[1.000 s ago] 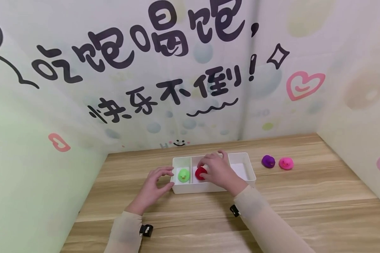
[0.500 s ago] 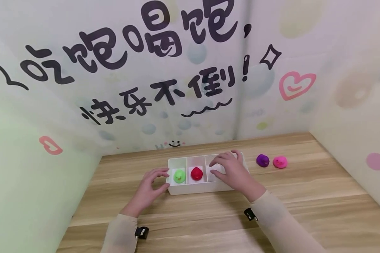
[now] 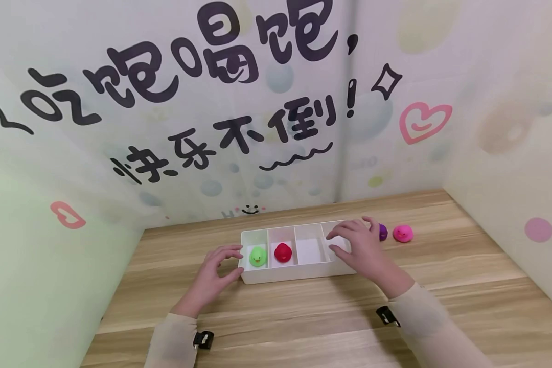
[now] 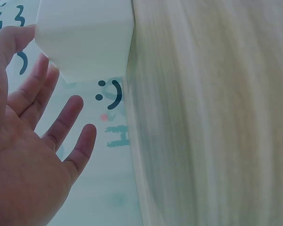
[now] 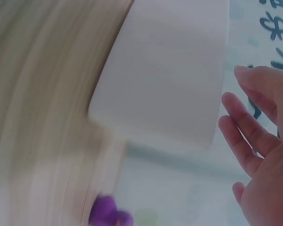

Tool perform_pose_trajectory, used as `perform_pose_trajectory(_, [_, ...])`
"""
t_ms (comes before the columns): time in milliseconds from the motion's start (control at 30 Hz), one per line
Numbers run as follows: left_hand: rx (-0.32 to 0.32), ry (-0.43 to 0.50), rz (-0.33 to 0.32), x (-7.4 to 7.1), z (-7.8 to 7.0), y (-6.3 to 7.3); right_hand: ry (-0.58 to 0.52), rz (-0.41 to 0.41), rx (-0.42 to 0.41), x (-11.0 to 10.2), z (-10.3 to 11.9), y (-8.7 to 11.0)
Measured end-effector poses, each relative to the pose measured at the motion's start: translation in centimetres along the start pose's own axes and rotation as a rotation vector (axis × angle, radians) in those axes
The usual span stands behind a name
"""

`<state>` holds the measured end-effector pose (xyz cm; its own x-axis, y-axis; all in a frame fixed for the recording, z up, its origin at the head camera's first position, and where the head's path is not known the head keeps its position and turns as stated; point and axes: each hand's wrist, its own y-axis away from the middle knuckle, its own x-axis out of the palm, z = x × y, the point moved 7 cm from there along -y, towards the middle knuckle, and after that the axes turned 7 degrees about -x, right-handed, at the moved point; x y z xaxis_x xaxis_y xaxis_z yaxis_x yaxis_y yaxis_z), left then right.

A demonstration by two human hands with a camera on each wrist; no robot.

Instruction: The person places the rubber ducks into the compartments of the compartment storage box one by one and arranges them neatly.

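The white box point(image 3: 299, 272) sat on the surface point(image 3: 280, 322), near the printed back wall point(image 3: 276, 202), its long side towards you and its 4 compartments in a row. The green duck point(image 3: 258, 256) lay in the 1st compartment from your left, the red toy point(image 3: 283, 253) in the 2nd. The 3rd showed its bare white bottom, and your right hand point(image 3: 364, 250) partly covered the 4th. By that count, the work looked about half done: 2 toys were inside, while the purple duck point(image 3: 383, 233) and the pink duck point(image 3: 403, 233) lay outside, beyond the box's right end, near each other but apart.

Your right grip was spread over that end and held nothing. Your left hand point(image 3: 213, 276) had its grip spread too, fingertips at the box's left end, touching or just beside it.

The box looked like smooth, thin-walled plastic with rounded corners. The toys were small, round and glossy, probably rubbery; the surface had streaky, light wood grain.
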<state>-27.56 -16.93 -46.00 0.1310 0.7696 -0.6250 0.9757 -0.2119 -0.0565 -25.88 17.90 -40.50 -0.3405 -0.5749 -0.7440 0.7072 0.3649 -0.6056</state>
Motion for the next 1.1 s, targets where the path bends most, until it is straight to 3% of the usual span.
perform_pose_trajectory(467, [-0.015, -0.003, -0.002, 0.3, 0.4, -0.1, 0.081, -0.086, 0.065, -5.1, -5.4, 3.4])
perform_pose_trajectory(800, [-0.011, -0.012, -0.007, 0.2, 0.1, -0.1, 0.178, -0.022, 0.286, -7.2, -9.7, 6.1])
perform_pose_trajectory(1100, [-0.033, -0.011, 0.003, 0.2, 0.1, -0.1, 0.199, 0.03, 0.444, -7.2, -12.7, 7.8])
